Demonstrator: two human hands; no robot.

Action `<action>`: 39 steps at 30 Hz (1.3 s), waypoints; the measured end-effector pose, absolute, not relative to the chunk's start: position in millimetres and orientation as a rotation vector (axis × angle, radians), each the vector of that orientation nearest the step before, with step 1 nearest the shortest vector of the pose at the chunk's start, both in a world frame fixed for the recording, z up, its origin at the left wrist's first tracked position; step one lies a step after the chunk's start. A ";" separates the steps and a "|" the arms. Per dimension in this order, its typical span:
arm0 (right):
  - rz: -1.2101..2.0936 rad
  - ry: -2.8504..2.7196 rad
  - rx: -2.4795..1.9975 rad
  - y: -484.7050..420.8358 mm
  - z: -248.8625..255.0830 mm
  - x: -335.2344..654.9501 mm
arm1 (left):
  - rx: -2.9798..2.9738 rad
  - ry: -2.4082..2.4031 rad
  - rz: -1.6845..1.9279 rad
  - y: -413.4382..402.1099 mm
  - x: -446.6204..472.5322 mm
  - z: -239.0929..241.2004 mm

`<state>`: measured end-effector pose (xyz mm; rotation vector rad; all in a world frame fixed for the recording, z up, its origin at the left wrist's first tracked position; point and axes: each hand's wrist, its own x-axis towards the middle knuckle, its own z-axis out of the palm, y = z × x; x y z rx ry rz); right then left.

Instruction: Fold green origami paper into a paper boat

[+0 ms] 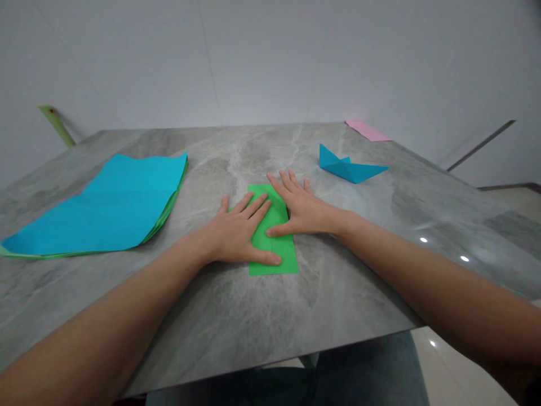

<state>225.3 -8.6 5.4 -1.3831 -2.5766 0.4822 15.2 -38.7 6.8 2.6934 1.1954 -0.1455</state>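
Note:
A green sheet of paper (276,248), folded into a narrow upright rectangle, lies flat on the grey table in front of me. My left hand (239,228) rests on its left side, fingers spread, the thumb across its lower part. From the right, my right hand (302,206) touches the paper's right edge, its fingers also spread and its thumb on the middle of the sheet. Both hands cover parts of the paper, so some of its folds are hidden.
A stack of large blue and green paper sheets (122,208) lies at the left. Right of the middle sits a folded blue paper boat (350,169). A pink paper (367,131) is at the far right edge of the marbled table (270,321), which meets a white wall (253,62).

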 end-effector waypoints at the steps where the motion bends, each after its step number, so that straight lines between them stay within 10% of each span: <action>1: 0.483 -2.590 -1.365 -9.4 5.2 225.1 | 2.698 1.186 -0.126 -38.6 14.7 6.2; 39: 0.586 -2.752 -1.206 -35.5 15.6 211.5 | 2.642 1.020 -0.208 -34.0 5.1 19.0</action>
